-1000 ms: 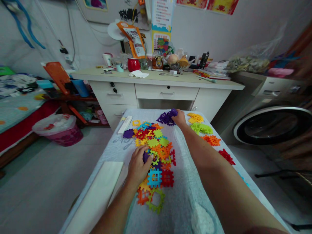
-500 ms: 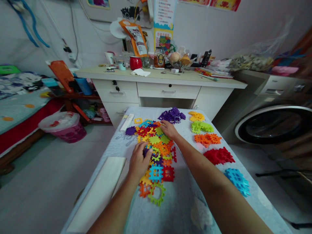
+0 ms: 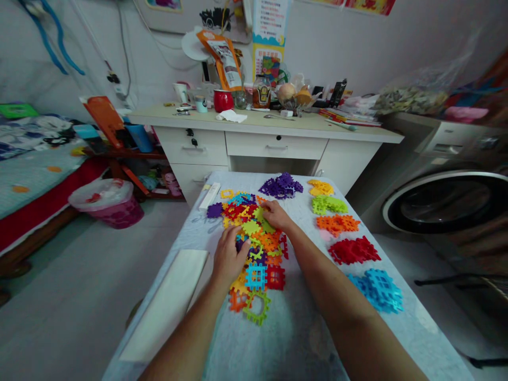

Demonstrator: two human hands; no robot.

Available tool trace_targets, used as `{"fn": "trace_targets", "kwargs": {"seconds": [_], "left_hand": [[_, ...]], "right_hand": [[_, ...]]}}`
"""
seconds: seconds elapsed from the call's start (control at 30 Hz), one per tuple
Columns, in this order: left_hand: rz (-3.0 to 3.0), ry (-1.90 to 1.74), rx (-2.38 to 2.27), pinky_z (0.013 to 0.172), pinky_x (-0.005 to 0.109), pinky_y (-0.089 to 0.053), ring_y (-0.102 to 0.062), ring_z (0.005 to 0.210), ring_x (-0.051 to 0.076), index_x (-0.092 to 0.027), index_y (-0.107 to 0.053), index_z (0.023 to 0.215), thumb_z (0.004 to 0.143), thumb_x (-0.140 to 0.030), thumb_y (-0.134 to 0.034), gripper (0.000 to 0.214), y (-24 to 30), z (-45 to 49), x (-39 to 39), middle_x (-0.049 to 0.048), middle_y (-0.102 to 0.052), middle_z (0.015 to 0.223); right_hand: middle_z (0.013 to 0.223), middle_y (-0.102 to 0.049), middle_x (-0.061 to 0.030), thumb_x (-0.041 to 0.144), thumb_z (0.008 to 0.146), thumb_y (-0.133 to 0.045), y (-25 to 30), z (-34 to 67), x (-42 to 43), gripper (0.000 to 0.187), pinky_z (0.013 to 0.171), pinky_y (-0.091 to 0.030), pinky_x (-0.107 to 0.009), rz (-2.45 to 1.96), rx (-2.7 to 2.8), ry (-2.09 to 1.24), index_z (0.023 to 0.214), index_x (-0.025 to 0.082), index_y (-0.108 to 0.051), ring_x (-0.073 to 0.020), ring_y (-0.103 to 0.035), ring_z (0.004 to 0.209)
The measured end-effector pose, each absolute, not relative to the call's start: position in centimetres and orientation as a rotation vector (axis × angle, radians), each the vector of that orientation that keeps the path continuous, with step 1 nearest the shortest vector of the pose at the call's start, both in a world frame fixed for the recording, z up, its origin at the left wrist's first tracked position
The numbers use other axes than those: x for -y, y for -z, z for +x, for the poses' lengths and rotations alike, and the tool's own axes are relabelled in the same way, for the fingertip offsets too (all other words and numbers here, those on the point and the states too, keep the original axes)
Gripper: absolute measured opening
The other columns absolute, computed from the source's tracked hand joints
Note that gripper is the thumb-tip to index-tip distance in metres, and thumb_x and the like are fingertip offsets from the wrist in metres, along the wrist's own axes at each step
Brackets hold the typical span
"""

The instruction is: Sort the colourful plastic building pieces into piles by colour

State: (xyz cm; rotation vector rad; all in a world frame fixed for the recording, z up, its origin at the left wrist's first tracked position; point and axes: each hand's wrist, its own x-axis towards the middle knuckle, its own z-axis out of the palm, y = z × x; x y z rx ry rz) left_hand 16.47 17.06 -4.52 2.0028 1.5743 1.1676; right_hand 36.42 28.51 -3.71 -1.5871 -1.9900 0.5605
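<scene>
R hand (image 3: 278, 217) moved from purple pile (image 3: 281, 186) to mixed pcs (image 3: 270, 242).

the light is dim, cool and mostly even, its source hard to tell. the corners darken, and wide-angle stretching pulls the washing machine (image 3: 432, 143) out of shape at the right edge, where blur smears it. its door rim (image 3: 386, 210) catches a pale gleam. a soft shadow lies on the tablecloth (image 3: 283, 333) between the forearms (image 3: 196, 323). fine print on the poster (image 3: 271, 21) is too soft to read.
</scene>
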Motion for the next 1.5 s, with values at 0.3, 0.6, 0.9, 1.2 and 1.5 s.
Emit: {"fn": "trace_targets", "kwargs": {"seconds": [0.3, 0.6, 0.9, 1.2, 1.5], "left_hand": [[2.029, -1.181, -1.551, 0.111, 0.046, -0.039, -0.050, 0.127, 0.026, -0.020, -0.055, 0.119, 0.087, -0.037, -0.054, 0.036, 4.9, 16.5, -17.1, 0.0113, -0.055, 0.129], [2.064, -1.188, -1.555, 0.111, 0.048, -0.038, -0.048, 0.128, 0.026, -0.020, -0.050, 0.128, 0.088, -0.036, -0.052, 0.044, 4.9, 16.7, -17.1, 0.0125, -0.055, 0.131], [2.053, -1.118, -1.551, 0.113, 0.049, -0.037, -0.049, 0.128, 0.027, -0.019, -0.059, 0.119, 0.089, -0.041, -0.048, 0.039, 4.7, 16.8, -17.1, 0.0125, -0.055, 0.130], [2.063, -1.138, -1.543, 0.111, 0.048, -0.038, -0.051, 0.124, 0.027, -0.022, -0.059, 0.118, 0.087, -0.042, -0.051, 0.038, 5.0, 16.6, -17.3, 0.0104, -0.058, 0.126], [2.072, -1.107, -1.555, 0.112, 0.047, -0.038, -0.050, 0.126, 0.027, -0.021, -0.057, 0.121, 0.089, -0.044, -0.049, 0.040, 5.2, 16.6, -17.3, 0.0107, -0.057, 0.129]], "right_hand": [[0.093, -0.060, -0.0003, 0.010, 0.068, -0.058, 2.3, 36.6, -25.8, 0.021, 0.086, -0.043, -0.029, -1.412, 1.848, -0.618, 0.087, 0.019, -0.061, -0.0158, -0.054, 0.089], [0.067, -0.056, 0.0051, 0.020, 0.069, -0.063, 0.3, 38.0, -25.1, 0.010, 0.059, -0.040, -0.021, -1.263, 1.644, -0.952, 0.075, 0.019, -0.055, -0.0101, -0.050, 0.062], [0.060, -0.055, 0.0049, 0.018, 0.071, -0.062, -3.5, 49.7, -24.6, 0.024, 0.049, -0.035, -0.019, -1.629, 1.459, -0.624, 0.094, 0.015, -0.068, -0.0083, -0.047, 0.052], [0.049, -0.050, 0.0043, 0.010, 0.069, -0.066, -3.2, 60.3, -25.6, 0.008, 0.047, -0.044, -0.020, -1.834, 0.705, -0.481, 0.072, 0.015, -0.061, -0.0090, -0.050, 0.044], [0.046, -0.050, 0.0028, 0.009, 0.068, -0.071, -1.4, 60.6, -26.5, 0.016, 0.051, -0.049, -0.026, -1.876, 0.778, -0.515, 0.061, 0.017, -0.059, -0.0126, -0.056, 0.045]]}}
